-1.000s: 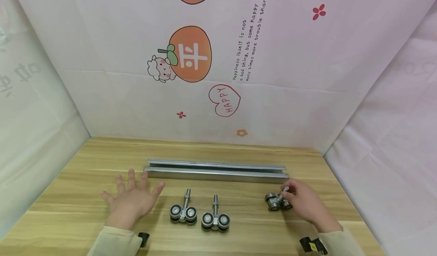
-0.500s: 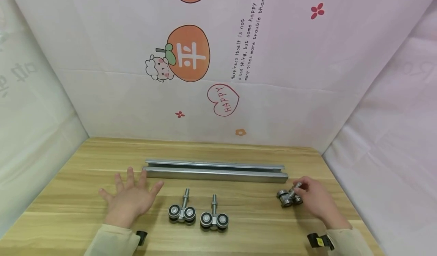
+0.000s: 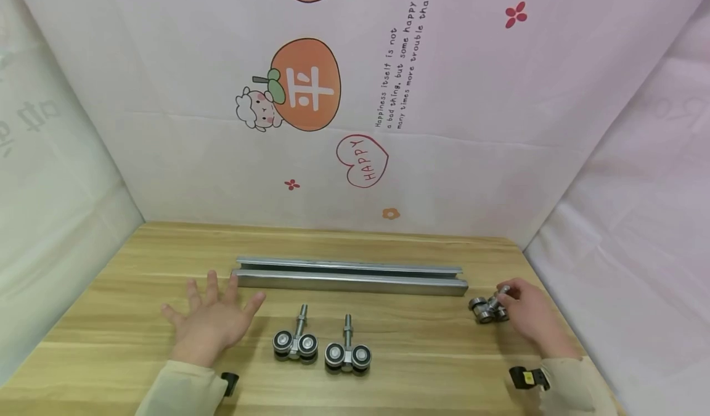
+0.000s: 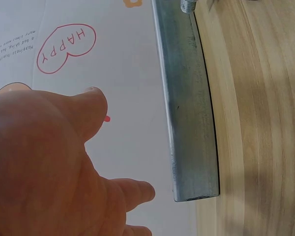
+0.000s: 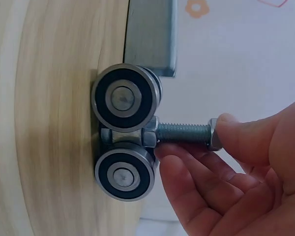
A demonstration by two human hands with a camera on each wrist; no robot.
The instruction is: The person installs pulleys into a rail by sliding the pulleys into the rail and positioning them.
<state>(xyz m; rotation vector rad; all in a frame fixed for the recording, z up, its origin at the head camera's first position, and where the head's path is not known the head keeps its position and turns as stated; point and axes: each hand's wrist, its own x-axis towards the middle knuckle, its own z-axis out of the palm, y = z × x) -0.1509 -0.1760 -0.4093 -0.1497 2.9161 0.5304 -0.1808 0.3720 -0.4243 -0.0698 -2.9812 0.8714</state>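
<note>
Now, in the head view, the right hand [image 3: 535, 314] has moved toward the right of the frame, taking the wheeled carriage [image 3: 485, 309] from in front of the metal rail [image 3: 352, 281] to a place just beyond its right end; I judge that this brings the carriage closer to lining up with that end. The left hand [image 3: 208, 330] has stayed at lower left, its fingers spread apart and gripping nothing; whether a fingertip meets the rail's left end is hard to tell. At lower centre, a left loose carriage [image 3: 296, 346] and a right loose carriage [image 3: 347, 357] have stayed on the wood-grain surface [image 3: 421, 367]. In the left wrist view, that hand reaches in from the left edge, while the rail runs down right of centre. In the right wrist view, fingers and thumb are clamped on the held carriage's bolt [image 5: 184, 132], the thumb at its nut [image 5: 214, 133], and the upper wheel [image 5: 123, 98] shows just below the rail's end.
</note>
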